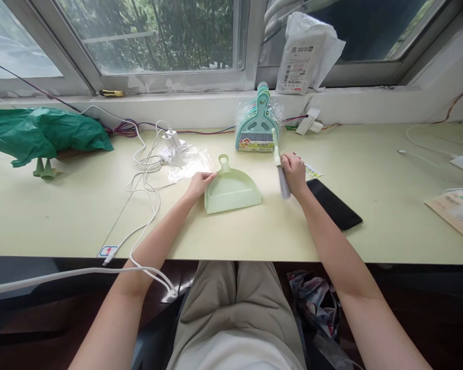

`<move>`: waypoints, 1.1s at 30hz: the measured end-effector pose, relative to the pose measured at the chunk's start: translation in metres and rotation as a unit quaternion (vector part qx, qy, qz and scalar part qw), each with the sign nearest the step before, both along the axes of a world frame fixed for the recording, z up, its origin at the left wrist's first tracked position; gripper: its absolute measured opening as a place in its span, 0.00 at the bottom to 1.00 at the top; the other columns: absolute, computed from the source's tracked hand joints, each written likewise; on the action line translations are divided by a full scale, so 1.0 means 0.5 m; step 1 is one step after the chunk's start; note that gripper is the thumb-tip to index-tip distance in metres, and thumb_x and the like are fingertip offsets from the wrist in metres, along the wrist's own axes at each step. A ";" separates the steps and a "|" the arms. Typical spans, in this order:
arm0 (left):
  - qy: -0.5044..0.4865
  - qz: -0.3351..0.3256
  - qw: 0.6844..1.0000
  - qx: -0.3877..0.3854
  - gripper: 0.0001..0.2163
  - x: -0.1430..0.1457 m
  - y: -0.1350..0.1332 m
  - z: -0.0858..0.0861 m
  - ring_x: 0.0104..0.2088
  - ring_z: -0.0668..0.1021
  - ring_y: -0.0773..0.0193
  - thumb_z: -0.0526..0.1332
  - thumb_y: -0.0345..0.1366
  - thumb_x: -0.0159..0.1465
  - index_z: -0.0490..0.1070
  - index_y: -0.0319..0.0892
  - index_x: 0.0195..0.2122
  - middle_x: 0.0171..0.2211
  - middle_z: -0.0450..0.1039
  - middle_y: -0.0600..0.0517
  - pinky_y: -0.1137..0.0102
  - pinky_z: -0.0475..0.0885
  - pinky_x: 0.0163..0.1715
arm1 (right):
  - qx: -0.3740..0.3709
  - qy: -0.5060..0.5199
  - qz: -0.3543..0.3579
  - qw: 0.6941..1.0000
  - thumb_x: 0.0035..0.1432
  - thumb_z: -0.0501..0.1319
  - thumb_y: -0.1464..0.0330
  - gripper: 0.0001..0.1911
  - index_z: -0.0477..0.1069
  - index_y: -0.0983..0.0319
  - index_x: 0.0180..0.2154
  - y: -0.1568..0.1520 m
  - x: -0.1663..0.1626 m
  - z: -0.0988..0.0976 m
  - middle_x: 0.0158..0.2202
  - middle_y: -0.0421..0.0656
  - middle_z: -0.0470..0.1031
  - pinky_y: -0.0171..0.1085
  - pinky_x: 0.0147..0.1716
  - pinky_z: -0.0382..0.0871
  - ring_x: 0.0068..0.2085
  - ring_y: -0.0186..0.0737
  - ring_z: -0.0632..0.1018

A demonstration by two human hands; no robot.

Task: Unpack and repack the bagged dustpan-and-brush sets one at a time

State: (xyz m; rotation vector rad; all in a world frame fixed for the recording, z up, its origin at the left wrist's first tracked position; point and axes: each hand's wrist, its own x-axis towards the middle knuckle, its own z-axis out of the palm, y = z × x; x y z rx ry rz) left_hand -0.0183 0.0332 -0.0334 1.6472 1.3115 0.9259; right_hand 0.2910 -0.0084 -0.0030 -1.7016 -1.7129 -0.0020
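Observation:
A pale green dustpan [233, 190] lies on the table in front of me, its ring handle pointing at the window. My left hand [201, 185] pinches its upper left edge, fingers closed. To the right, my right hand [294, 172] is wrapped round a small hand brush [284, 182] with a pale green handle. That brush is held upright above the table, bristles down and slightly blurred, apart from the dustpan. A black phone [335, 204] lies just beyond my right wrist, and a printed card [313, 172] partly shows behind that hand.
Wrapped turquoise dustpan-and-brush sets [257, 121] stand against the sill. White cables [146, 167] and a clear plastic bag [193, 163] lie left. A green plastic bag [50, 131] is at far left. A white package [303, 59] and yellow cutter [111, 93] rest on the windowsill.

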 end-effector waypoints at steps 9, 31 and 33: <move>0.058 0.045 0.996 0.040 0.15 -0.038 0.020 0.016 0.29 0.69 0.64 0.61 0.45 0.56 0.74 0.39 0.20 0.19 0.67 0.53 0.72 0.62 0.27 | -0.120 -0.242 -0.004 0.963 0.67 0.47 0.63 0.19 0.74 0.63 0.41 -0.009 -0.037 -0.043 0.43 0.50 0.76 0.38 0.32 0.56 0.40 0.44 0.75; 0.217 0.165 0.943 0.193 0.18 -0.069 0.031 0.024 0.31 0.75 0.62 0.49 0.41 0.67 0.77 0.41 0.32 0.32 0.78 0.47 0.68 0.65 0.37 | 0.013 0.130 -0.126 0.983 0.63 0.51 0.63 0.14 0.73 0.60 0.34 0.001 0.005 -0.017 0.29 0.42 0.77 0.35 0.31 0.61 0.30 0.38 0.74; 0.212 0.199 0.939 0.185 0.18 -0.076 0.030 0.031 0.29 0.75 0.62 0.49 0.41 0.67 0.75 0.42 0.30 0.29 0.78 0.49 0.69 0.64 0.34 | 0.045 0.244 -0.141 0.959 0.64 0.50 0.63 0.15 0.71 0.61 0.32 0.010 0.023 -0.012 0.25 0.40 0.72 0.32 0.27 0.61 0.25 0.34 0.70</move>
